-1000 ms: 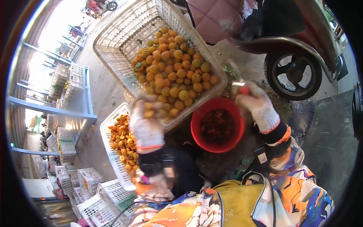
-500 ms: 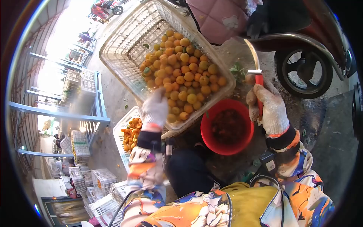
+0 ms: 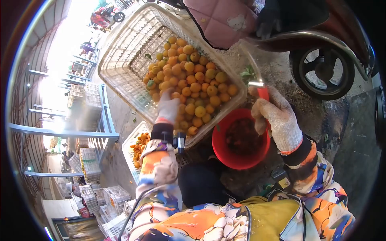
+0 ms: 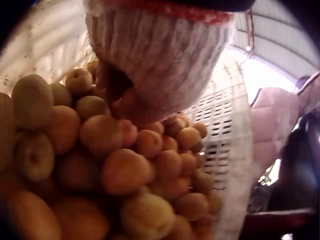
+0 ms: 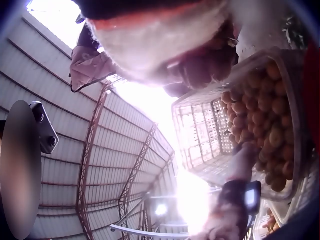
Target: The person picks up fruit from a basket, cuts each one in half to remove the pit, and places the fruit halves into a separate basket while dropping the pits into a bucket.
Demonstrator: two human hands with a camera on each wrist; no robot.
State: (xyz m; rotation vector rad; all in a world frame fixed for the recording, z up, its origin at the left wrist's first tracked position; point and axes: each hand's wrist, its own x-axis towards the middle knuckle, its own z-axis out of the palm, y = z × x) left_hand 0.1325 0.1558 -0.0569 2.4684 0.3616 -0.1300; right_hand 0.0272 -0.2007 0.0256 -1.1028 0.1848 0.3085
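Note:
The gloved left hand (image 3: 168, 108) reaches into a white crate (image 3: 120, 74) of orange-yellow fruit (image 3: 196, 87). In the left wrist view that hand (image 4: 155, 60) is over the fruit (image 4: 125, 171), its fingertips down among them; whether it grips one is hidden. The gloved right hand (image 3: 278, 116) holds the red handle (image 3: 263, 93) of a tool with a curved metal blade (image 3: 254, 66), pointing away from the body. Below and left of that hand stands a red bucket (image 3: 219, 149) with dark contents. In the right wrist view the right hand (image 5: 165, 47) is partly out of frame.
A smaller white crate (image 3: 130, 140) with cut orange fruit pieces (image 3: 140, 148) is partly under the large crate. A scooter wheel (image 3: 321, 74) and pink quilted cover (image 3: 223, 20) stand beyond. Blue rails (image 3: 64, 130) and stacked crates (image 3: 116, 199) are at the left.
The left hand, blurred near the crate's lower side with fruit by its fingers earlier, is now farther in over the fruit. The right hand still holds the tool, slightly shifted in view.

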